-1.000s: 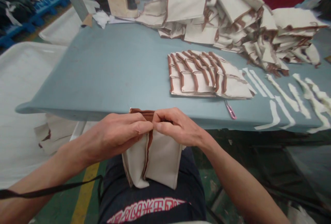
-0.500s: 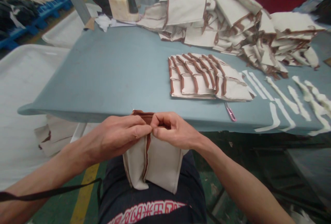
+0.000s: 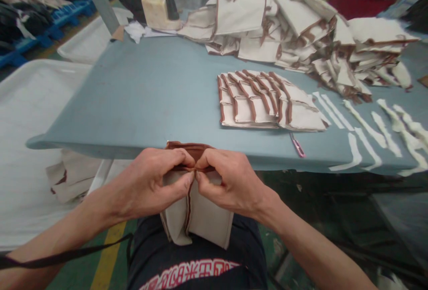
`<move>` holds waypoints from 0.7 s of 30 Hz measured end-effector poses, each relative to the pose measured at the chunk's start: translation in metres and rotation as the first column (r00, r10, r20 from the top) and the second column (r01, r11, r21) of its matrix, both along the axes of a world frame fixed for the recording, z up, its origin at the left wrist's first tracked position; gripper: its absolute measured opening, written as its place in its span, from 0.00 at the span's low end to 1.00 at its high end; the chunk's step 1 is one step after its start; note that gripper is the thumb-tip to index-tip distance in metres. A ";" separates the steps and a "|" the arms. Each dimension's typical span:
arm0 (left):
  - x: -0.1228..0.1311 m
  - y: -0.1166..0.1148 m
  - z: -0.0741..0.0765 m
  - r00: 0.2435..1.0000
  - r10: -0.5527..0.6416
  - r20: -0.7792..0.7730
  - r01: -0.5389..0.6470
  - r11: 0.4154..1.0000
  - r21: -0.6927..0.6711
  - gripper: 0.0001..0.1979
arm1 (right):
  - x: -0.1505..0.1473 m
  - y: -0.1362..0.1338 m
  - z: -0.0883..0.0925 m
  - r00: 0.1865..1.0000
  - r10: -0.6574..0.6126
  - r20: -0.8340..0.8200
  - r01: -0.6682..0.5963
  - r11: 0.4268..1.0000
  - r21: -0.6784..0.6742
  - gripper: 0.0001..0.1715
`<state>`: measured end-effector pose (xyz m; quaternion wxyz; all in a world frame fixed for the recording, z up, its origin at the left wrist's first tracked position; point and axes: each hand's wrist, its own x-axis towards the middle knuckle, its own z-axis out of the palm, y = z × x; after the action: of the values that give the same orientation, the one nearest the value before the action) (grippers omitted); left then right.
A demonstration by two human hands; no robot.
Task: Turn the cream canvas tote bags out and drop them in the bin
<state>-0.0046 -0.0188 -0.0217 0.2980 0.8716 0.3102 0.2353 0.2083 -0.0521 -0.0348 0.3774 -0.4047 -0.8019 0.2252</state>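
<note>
Pinching brown-trimmed cream canvas pouch, both hands.

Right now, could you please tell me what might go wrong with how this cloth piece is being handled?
1. The left hand and right hand pinch only the brown top edge of the cloth piece. The rest lies loose on the lap and might slip or unfold.
2. The pink clipper lies close to the near edge of the table, so a sleeve or arm could knock it to the floor.
</note>
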 end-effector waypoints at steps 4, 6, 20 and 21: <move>0.000 0.000 0.000 0.999 0.006 -0.042 -0.003 0.998 0.056 0.08 | 0.001 -0.004 0.005 0.992 -0.055 0.113 0.050 0.998 0.044 0.06; 0.001 0.000 0.000 0.998 0.007 -0.054 -0.004 0.998 0.064 0.08 | 0.000 -0.005 0.006 0.989 -0.070 0.131 0.067 0.997 0.029 0.07; 0.013 0.001 0.010 0.951 0.029 0.309 0.113 0.894 -0.433 0.13 | -0.005 -0.002 0.004 0.836 -0.080 -0.543 -0.349 0.686 -0.639 0.21; 0.014 -0.001 0.007 0.923 0.046 0.381 0.161 0.855 -0.493 0.15 | -0.007 -0.002 0.001 0.784 -0.093 -0.614 -0.434 0.625 -0.649 0.26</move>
<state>0.0097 -0.0194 -0.0145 0.5816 0.7065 0.2713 0.2982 0.2017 -0.0541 -0.0343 0.3767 -0.3496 -0.5059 0.6928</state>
